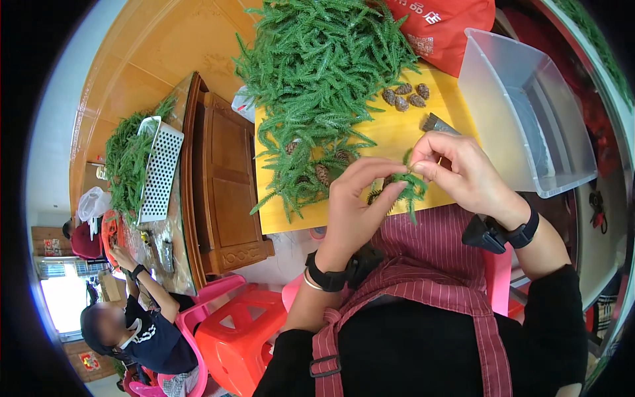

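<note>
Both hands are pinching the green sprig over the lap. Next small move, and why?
Probably draw the sprig toward the yellow table. Left hand and right hand both pinch it above the striped apron, and the pine cones lie on that table.

The left hand (pixel 354 208) is covering the base of the green sprig (pixel 409 188), so the grip there is staying out of sight. Beside the sprig, the green pile (pixel 317 79) is burying some pine cones (pixel 322 173) and running off the top edge.
</note>
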Available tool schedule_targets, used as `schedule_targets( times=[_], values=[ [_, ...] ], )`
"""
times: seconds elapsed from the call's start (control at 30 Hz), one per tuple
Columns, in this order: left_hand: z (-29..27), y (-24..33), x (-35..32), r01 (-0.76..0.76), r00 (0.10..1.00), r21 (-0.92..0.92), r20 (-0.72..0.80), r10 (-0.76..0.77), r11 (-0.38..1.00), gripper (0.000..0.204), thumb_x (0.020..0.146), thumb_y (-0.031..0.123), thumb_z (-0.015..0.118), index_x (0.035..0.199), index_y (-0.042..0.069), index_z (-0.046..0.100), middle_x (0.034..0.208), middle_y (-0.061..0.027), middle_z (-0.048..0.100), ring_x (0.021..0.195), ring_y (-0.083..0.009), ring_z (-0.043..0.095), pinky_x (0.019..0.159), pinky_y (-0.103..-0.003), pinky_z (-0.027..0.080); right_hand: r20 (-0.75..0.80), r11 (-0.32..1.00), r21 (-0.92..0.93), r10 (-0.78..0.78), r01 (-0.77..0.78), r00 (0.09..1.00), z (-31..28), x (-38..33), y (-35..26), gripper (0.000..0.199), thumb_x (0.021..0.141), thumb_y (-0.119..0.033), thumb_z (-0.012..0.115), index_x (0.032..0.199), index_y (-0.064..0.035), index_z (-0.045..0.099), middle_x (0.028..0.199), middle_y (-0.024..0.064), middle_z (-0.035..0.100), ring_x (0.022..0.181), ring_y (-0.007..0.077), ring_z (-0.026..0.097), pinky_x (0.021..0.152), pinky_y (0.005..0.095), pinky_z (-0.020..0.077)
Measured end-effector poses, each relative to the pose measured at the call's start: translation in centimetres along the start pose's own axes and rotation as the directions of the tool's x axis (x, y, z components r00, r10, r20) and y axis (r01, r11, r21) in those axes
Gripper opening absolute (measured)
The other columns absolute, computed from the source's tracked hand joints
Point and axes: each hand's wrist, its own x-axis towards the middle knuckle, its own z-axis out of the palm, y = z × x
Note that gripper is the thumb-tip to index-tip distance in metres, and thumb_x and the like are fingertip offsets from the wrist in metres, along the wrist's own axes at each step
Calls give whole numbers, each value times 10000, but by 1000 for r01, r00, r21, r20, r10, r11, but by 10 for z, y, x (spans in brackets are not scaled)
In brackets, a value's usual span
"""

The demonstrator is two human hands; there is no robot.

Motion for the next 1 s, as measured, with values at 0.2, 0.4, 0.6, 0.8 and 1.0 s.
schedule_targets(
  times=[0.2,0.4,0.6,0.8,1.0],
  values=[
    [-4,-5,-5,384,923,-571,244,-296,726,201,774,-22,613,975,-19,606,965,-61,596,864,-88,543,720,-213,438,146,961,274,-4,-36,989,0,1,3,83,826,-67,548,783,2,534,633,7,501,590,64,456,562,221,387],
    [-5,-2,-3,445,895,-661,298,-333,604,234,780,-27,604,1012,-17,570,989,-66,596,848,-94,556,749,-230,456,122,882,445,111,-154,986,0,1,3,84,854,-87,541,831,-6,549,711,-38,515,651,22,437,597,184,380],
    [-2,-5,-5,470,881,-670,315,-353,575,198,786,-18,610,976,-6,560,951,-28,595,831,-65,550,741,-212,462,148,906,392,108,-158,983,2,0,3,106,843,-125,562,843,-24,532,718,-47,480,644,13,398,574,169,334],
    [-1,-4,-6,472,878,-681,306,-368,559,176,792,-20,602,953,9,537,938,-27,595,821,-64,554,730,-213,465,70,867,487,86,-109,994,9,-3,6,158,897,-158,488,868,-8,530,778,-9,523,672,45,442,626,194,385],
    [3,-6,-6,430,894,-710,250,-372,557,139,806,-17,585,932,8,531,932,-31,597,822,-74,561,736,-220,467,60,873,472,110,-125,992,13,-7,9,179,916,-166,459,895,-4,531,812,8,542,717,58,467,658,205,402]
  ],
)
